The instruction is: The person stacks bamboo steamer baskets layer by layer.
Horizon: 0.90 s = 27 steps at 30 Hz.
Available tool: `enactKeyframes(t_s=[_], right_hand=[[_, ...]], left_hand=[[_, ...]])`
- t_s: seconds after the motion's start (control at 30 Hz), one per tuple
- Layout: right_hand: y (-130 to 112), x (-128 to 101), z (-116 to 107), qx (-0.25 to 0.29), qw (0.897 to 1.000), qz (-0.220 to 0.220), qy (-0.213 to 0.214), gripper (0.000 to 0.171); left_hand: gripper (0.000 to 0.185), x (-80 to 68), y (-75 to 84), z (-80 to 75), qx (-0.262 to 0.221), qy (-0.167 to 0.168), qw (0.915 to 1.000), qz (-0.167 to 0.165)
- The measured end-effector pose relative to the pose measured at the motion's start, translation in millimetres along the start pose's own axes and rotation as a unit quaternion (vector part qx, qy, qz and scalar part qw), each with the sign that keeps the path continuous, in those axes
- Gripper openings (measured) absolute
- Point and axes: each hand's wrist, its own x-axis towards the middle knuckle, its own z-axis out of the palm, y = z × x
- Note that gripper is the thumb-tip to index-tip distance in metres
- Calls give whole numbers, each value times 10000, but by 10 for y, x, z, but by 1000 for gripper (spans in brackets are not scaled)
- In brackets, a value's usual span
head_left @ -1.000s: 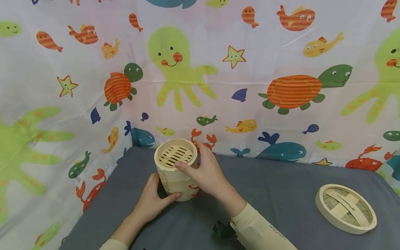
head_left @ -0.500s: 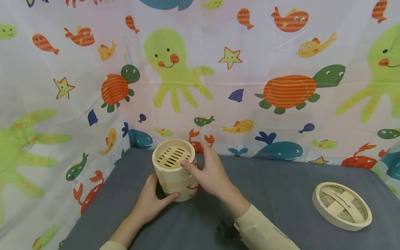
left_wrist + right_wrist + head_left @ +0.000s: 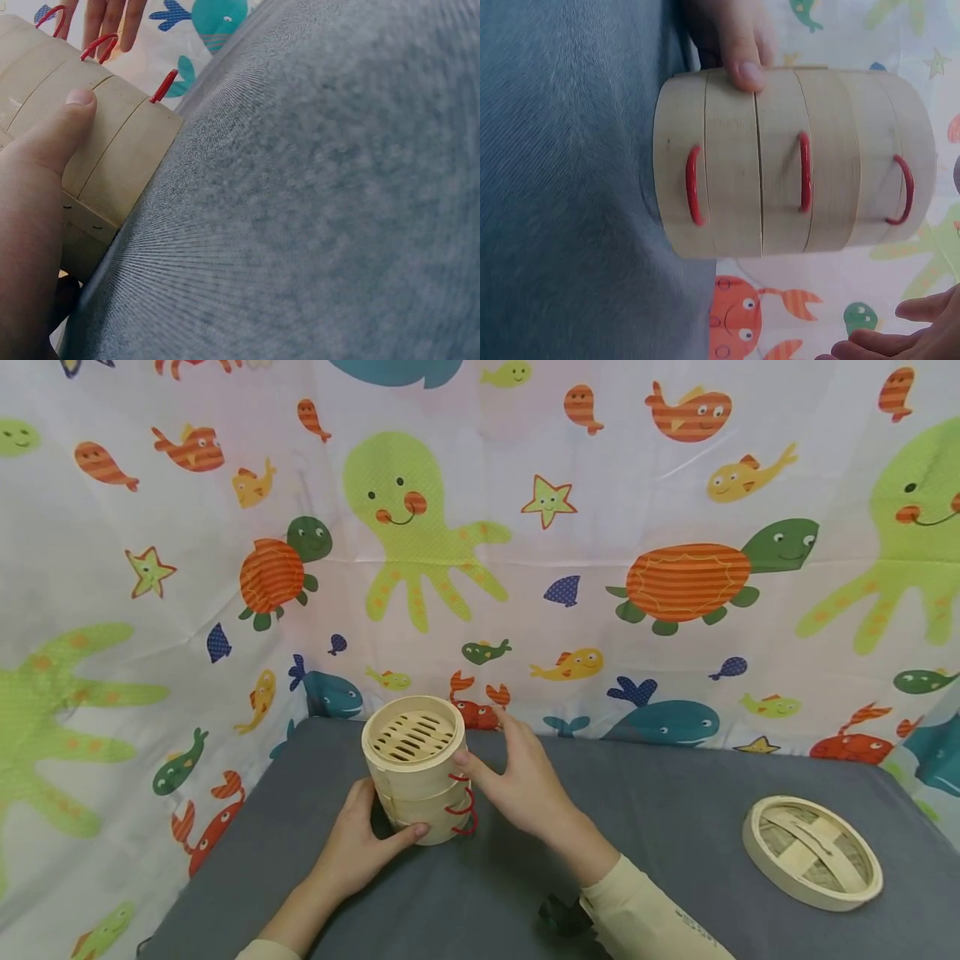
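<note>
A stack of bamboo steamer baskets (image 3: 420, 777) stands on the grey cloth at left of centre in the head view. Its top shows a slatted base inside the rim, and red cord loops (image 3: 805, 172) run down one side. My left hand (image 3: 356, 847) grips the lower part from the left, with its thumb (image 3: 71, 120) across the front wall; its other fingers are mostly hidden behind the stack. At the right side, my right hand (image 3: 528, 781) has its fingers extended, apart from the wall in the right wrist view, and holds nothing.
The round bamboo lid (image 3: 813, 852) with a strap handle lies at the right on the grey cloth (image 3: 675, 810). A curtain (image 3: 450, 527) printed with sea animals hangs behind and at the left. A small dark object (image 3: 562, 917) shows beside the right sleeve.
My right hand has come off the upper basket's rim and moved right, uncovering the red cord loops. My left hand keeps its grip, and the stack stays standing.
</note>
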Motion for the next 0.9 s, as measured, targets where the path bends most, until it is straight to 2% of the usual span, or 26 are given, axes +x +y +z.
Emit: enactKeyframes(t_s=[0.33,0.63,0.9], right_hand=[[81,-10,-108,-193,9997,140,16,104],[115,-36,-153,-358,9993,51,59,97],[173,-73,-227,-458,9987,233,59,98]], left_hand=[[99,-14,9,-12,-60,-10,10000,-7],[98,4,19,-12,-8,5,10000,36],[99,-18,15,-11,-48,-27,10000,-44]])
